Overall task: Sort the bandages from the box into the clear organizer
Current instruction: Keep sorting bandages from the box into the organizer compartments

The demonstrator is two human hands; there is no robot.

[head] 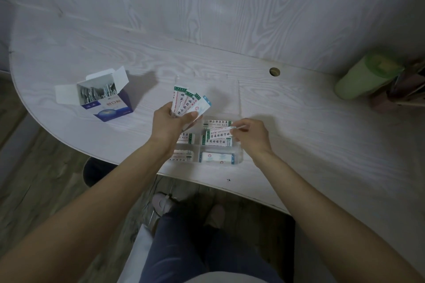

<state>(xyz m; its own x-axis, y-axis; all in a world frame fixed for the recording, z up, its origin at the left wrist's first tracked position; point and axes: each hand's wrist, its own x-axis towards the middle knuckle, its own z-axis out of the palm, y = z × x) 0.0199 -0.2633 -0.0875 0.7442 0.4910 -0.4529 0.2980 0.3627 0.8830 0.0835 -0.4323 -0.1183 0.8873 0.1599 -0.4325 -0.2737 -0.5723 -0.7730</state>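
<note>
We were mid-sort: our left hand (171, 119) gripped a fan of bandages (189, 104), our right hand (250, 135) pinched one bandage (220, 132) over the organizer (238, 108) (green-striped compartment, likely); next, release it flat.

The box (103, 99) sits on the table (299, 133) left of the organizer (239, 108), which holds bandages (217, 141)

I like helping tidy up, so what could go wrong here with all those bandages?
The left hand holds a loose fan of bandages by one end only, so some might slip and scatter. The right hand is pinching one bandage above the clear organizer, and it may land in the wrong compartment. The open box sits near the table edge, where an elbow could knock it off.
</note>
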